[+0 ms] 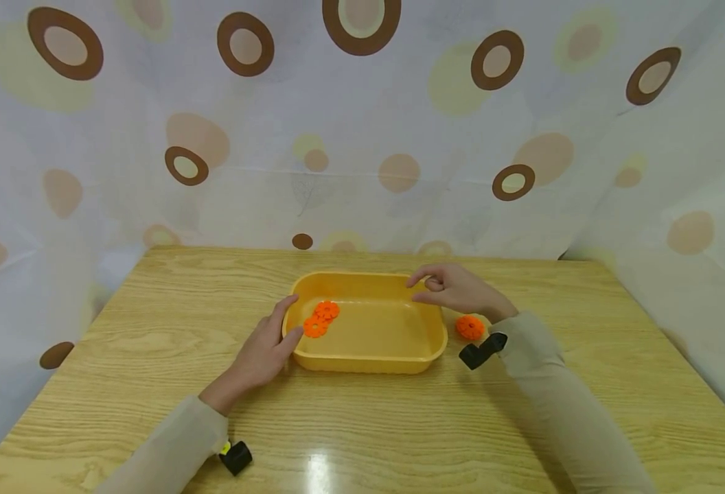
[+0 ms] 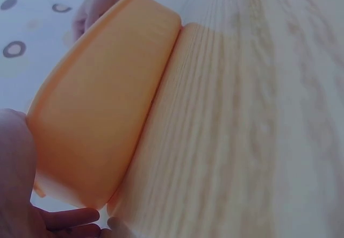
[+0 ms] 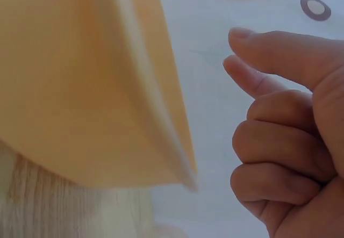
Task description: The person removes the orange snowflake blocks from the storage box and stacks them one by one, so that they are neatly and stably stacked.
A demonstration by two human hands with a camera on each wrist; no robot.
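Note:
A yellow plastic tub stands on the table. My left hand holds its left end, thumb over the rim and fingers along the outer wall; in the left wrist view, fingers lie low by the tub's base. Inside, toward the left end, two orange flower-shaped pieces overlap. Over the tub's right end hovers my right hand, with thumb and index finger parted and the others curled in. The right wrist view shows nothing between those fingertips. Right of the tub lies orange flower-shaped material, thicker, perhaps stacked.
The wooden table extends around the tub on all sides. A white cloth with brown and beige circles hangs behind it and along both sides. Each wrist carries a small black camera.

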